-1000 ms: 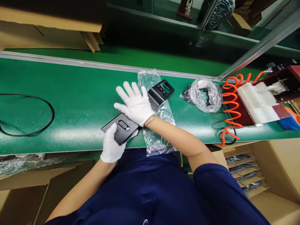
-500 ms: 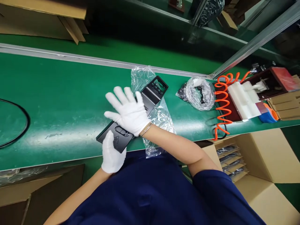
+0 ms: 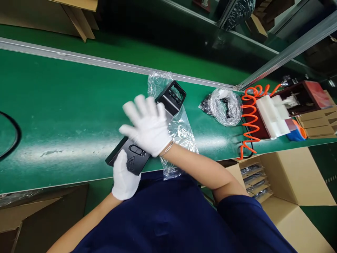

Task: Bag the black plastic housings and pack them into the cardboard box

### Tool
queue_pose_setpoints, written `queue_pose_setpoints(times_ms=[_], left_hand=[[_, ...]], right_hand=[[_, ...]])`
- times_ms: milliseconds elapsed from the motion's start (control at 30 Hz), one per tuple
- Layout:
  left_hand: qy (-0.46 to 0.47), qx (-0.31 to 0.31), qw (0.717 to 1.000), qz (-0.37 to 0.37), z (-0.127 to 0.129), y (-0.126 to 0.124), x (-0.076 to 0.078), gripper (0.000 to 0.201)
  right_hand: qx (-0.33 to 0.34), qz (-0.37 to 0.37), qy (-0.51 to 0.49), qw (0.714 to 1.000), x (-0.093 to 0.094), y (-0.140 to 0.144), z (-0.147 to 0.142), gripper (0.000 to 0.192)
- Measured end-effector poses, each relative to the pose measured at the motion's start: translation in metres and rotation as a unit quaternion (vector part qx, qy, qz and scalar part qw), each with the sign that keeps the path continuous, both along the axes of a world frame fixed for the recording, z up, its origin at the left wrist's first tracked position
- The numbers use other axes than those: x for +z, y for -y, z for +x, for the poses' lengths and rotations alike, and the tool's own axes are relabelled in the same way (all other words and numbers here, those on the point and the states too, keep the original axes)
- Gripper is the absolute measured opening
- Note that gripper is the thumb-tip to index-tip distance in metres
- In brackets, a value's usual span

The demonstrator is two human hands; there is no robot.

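Here | left hand [image 3: 125, 178] holds black panel [image 3: 139, 162] | right hand [image 3: 149, 129] splayed across

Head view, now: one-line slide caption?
Gloved left hand grips a black panel by its near end, right hand spread over its middle; clear plastic on the green bench.

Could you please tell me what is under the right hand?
The black panel lies under the right hand, both ends showing; its middle is covered and cannot be seen.
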State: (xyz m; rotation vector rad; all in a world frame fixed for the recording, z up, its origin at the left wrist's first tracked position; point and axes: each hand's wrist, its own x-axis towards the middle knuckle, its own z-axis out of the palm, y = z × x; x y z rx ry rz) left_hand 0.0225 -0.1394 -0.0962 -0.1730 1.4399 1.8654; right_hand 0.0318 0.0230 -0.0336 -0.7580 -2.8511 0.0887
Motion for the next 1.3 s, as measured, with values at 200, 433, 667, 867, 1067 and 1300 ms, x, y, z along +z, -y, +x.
queue_pose_setpoints(times_ms=[200, 433, 667, 867, 1067, 1300], left_hand=[[0.0, 0.046, 0.999, -0.025, 0.004, -0.011, 0.023, 0.034], [0.038, 0.016, 0.999, 0.033, 0.003, -0.01, 0.022, 0.046], [0.036, 0.023, 0.998, 0.035, 0.004, -0.013, 0.027, 0.039], [0.055, 0.029, 0.997, 0.035, 0.003, -0.013, 0.025, 0.041], [0.041, 0.039, 0.996, 0.061, 0.006, -0.015, 0.023, 0.056], [0.046, 0.046, 0.997, 0.038, 0.009, -0.011, 0.02, 0.049]], right_hand=[[-0.068, -0.009, 0.006, 0.998, -0.004, -0.003, -0.002, 0.069], [-0.044, -0.026, 0.004, 0.999, 0.001, -0.004, -0.009, 0.07], [0.004, -0.019, 0.002, 1.0, -0.002, -0.004, -0.006, 0.068], [-0.01, -0.05, -0.01, 0.999, -0.002, -0.003, -0.002, 0.067], [-0.049, -0.035, -0.007, 0.998, -0.004, -0.009, -0.005, 0.072], [0.01, -0.049, -0.017, 0.999, -0.002, -0.005, -0.007, 0.068]])
